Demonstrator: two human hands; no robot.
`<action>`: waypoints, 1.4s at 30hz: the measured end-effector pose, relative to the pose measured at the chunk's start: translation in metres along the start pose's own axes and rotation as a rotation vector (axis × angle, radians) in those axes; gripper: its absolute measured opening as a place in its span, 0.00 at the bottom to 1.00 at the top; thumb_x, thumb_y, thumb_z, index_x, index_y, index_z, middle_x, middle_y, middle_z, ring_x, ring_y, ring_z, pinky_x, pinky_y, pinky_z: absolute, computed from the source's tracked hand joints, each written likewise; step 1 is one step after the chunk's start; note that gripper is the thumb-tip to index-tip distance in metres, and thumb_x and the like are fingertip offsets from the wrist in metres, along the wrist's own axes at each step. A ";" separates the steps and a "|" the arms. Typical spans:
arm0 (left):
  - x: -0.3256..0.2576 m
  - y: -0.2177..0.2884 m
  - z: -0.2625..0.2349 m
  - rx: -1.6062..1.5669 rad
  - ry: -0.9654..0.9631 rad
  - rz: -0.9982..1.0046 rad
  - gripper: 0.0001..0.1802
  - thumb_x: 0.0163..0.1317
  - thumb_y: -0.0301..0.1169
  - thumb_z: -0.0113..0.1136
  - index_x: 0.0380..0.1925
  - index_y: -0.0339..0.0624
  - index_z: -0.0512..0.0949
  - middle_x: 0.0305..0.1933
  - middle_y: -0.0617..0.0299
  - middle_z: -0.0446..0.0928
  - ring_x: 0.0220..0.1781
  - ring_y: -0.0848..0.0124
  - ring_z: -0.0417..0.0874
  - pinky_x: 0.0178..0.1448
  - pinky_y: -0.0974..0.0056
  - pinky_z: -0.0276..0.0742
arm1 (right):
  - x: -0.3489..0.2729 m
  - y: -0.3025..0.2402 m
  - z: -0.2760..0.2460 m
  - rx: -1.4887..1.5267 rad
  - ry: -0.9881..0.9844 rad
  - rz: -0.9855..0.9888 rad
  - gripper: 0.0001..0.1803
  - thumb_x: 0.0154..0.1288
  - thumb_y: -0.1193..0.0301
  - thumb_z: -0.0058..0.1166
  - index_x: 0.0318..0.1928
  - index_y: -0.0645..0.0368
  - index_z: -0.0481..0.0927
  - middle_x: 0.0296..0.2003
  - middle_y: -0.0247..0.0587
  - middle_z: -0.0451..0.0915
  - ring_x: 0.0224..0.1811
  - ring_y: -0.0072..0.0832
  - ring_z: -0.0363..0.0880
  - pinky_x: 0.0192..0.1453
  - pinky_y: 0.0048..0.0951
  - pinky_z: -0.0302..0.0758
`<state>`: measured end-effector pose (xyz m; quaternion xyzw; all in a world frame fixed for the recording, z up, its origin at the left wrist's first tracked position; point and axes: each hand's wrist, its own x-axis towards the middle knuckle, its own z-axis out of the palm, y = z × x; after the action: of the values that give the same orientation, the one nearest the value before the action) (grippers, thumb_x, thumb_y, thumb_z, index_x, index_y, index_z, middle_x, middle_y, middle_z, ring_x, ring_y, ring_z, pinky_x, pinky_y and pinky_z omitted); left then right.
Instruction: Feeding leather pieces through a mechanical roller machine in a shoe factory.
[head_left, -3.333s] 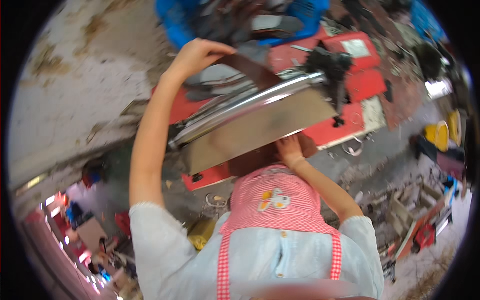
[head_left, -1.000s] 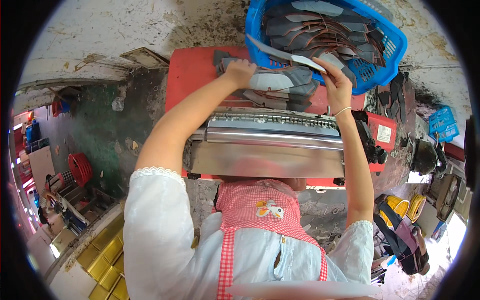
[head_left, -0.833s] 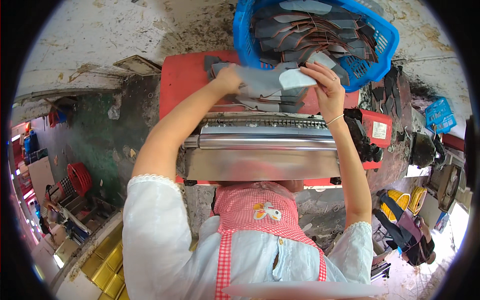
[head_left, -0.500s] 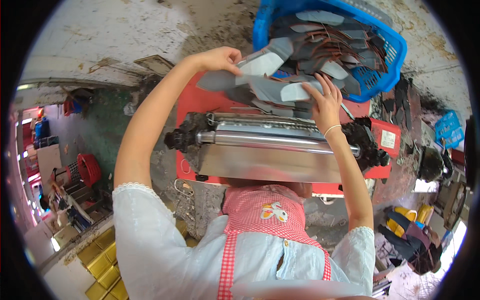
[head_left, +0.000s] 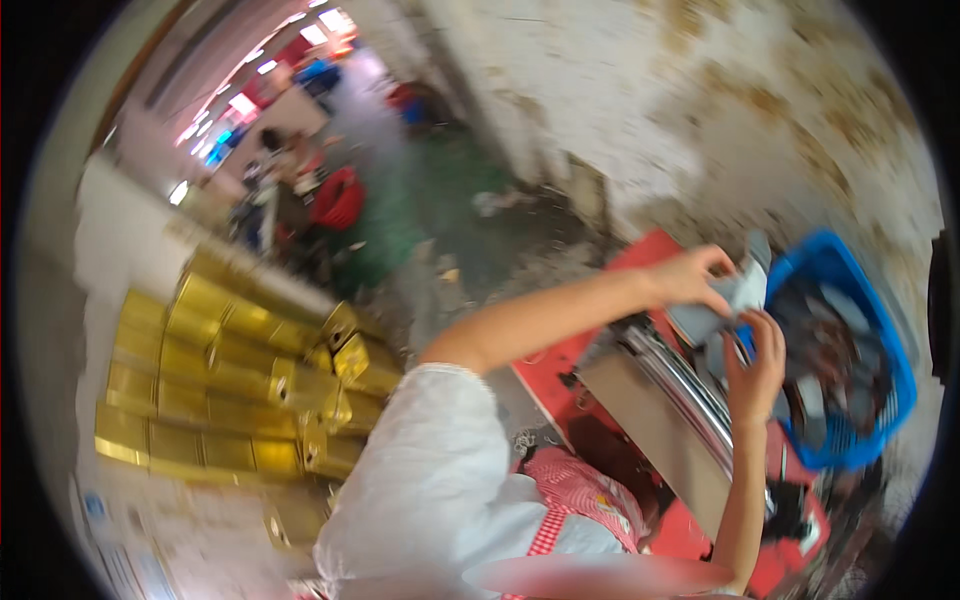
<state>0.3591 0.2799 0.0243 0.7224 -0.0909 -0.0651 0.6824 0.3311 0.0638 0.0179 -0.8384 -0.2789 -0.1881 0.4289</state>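
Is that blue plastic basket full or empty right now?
Partly full at least: the blue plastic basket holds a heap of dark flat pieces; blur hides how deep.

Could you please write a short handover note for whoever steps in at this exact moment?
Left hand: gripping a grey flat piece at its upper edge, above the red machine.
Right hand: raised just below the same piece, fingers at its lower edge; the picture is too blurred to tell a firm grip.
Blue basket: beside the machine, holding many dark cut pieces.
Metal roller bar: nothing shows lying on it.
Done: one piece lifted by the basket.
Left: the pile in the basket remains.
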 end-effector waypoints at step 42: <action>-0.099 0.038 0.036 0.164 0.243 0.087 0.39 0.49 0.26 0.76 0.62 0.34 0.70 0.61 0.53 0.77 0.63 0.66 0.77 0.67 0.62 0.71 | -0.004 -0.048 -0.022 -0.055 -0.085 -0.297 0.09 0.58 0.75 0.65 0.41 0.56 0.85 0.42 0.40 0.87 0.42 0.38 0.87 0.45 0.35 0.83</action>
<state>0.2535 0.2642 0.0565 0.7736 -0.0438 0.0599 0.6293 0.2961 0.0672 0.0570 -0.8067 -0.4123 -0.2212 0.3611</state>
